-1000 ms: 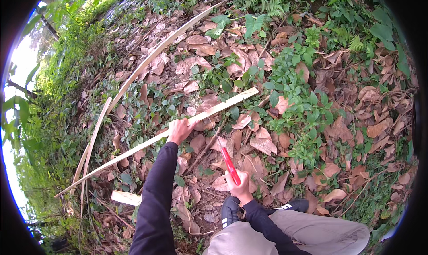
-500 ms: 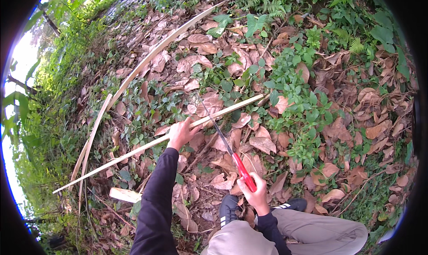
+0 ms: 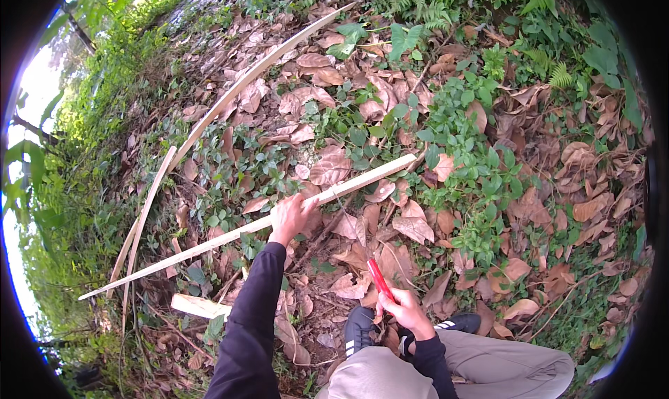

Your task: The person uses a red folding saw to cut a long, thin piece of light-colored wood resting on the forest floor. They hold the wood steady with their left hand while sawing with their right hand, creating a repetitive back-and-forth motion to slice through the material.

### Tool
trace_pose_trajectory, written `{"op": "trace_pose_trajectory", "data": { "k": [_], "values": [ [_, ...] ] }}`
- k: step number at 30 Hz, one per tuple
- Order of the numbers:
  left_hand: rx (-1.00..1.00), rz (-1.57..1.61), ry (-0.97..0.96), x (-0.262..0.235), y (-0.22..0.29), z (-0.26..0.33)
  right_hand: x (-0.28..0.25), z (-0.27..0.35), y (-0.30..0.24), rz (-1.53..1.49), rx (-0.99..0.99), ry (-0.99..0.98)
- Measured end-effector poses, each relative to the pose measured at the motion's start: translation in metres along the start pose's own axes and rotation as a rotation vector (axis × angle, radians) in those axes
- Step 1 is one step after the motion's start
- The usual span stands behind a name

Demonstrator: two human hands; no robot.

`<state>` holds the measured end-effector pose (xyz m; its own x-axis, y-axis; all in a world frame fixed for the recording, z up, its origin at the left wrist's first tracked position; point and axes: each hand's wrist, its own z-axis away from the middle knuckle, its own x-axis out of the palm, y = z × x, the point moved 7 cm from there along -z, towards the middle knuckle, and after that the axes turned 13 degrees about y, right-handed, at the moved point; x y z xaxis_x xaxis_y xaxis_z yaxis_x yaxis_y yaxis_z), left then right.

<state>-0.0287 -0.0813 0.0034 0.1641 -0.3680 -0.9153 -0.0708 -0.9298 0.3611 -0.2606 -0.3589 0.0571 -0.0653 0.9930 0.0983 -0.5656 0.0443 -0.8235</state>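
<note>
My left hand (image 3: pixel 288 218) is wrapped round a long pale wooden strip (image 3: pixel 373 176), which lies slanting from lower left to upper right. In my right hand (image 3: pixel 408 310) is the red handle of a handsaw (image 3: pixel 379 279), with fingers closed around it. Its thin dark blade runs up and to the left, its far end meeting the strip just right of my left hand. Blur and dry leaves make the blade hard to follow, and I cannot tell how deep it sits in the wood.
Other wooden strips lie at the left: a long curved one (image 3: pixel 244 82) and a shorter one (image 3: pixel 148 204). A pale wood block (image 3: pixel 200 305) rests left of my left forearm. Brown dry leaves (image 3: pixel 414 228) and green plants (image 3: pixel 481 162) cover the ground. My shoes (image 3: pixel 359 329) are below.
The saw has drawn back toward me, down and slightly right, with my right hand. The strip now shows a broader face, and my left hand has shifted slightly right and down.
</note>
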Motion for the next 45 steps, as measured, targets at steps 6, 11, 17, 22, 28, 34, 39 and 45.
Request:
{"op": "trace_pose_trajectory", "data": {
  "k": [6, 11, 17, 22, 28, 34, 39, 45],
  "values": [
    [0.001, -0.036, -0.216, 0.003, -0.003, -0.011, 0.0, 0.0, 0.005, 0.058, -0.056, 0.374],
    [-0.011, -0.007, -0.436, 0.015, -0.015, -0.015, 0.003, 0.005, -0.01, 0.246, -0.16, 0.409],
    [0.104, 0.004, -0.219, 0.014, -0.011, -0.013, -0.006, -0.009, -0.016, 0.332, -0.241, 0.454],
    [0.073, 0.027, -0.281, 0.022, -0.01, -0.011, -0.006, 0.032, -0.002, 0.328, -0.185, 0.48],
    [0.075, 0.005, -0.271, 0.019, -0.014, -0.013, -0.017, 0.02, 0.001, 0.323, -0.119, 0.47],
    [0.049, 0.011, -0.298, 0.013, -0.005, -0.017, -0.026, 0.046, 0.001, 0.318, -0.066, 0.448],
    [0.084, 0.02, -0.259, 0.015, -0.013, -0.014, -0.049, 0.069, 0.003, 0.179, -0.066, 0.448],
    [0.08, -0.016, -0.238, 0.018, -0.011, -0.012, -0.007, -0.063, -0.018, 0.148, -0.232, 0.388]
  ]
}}
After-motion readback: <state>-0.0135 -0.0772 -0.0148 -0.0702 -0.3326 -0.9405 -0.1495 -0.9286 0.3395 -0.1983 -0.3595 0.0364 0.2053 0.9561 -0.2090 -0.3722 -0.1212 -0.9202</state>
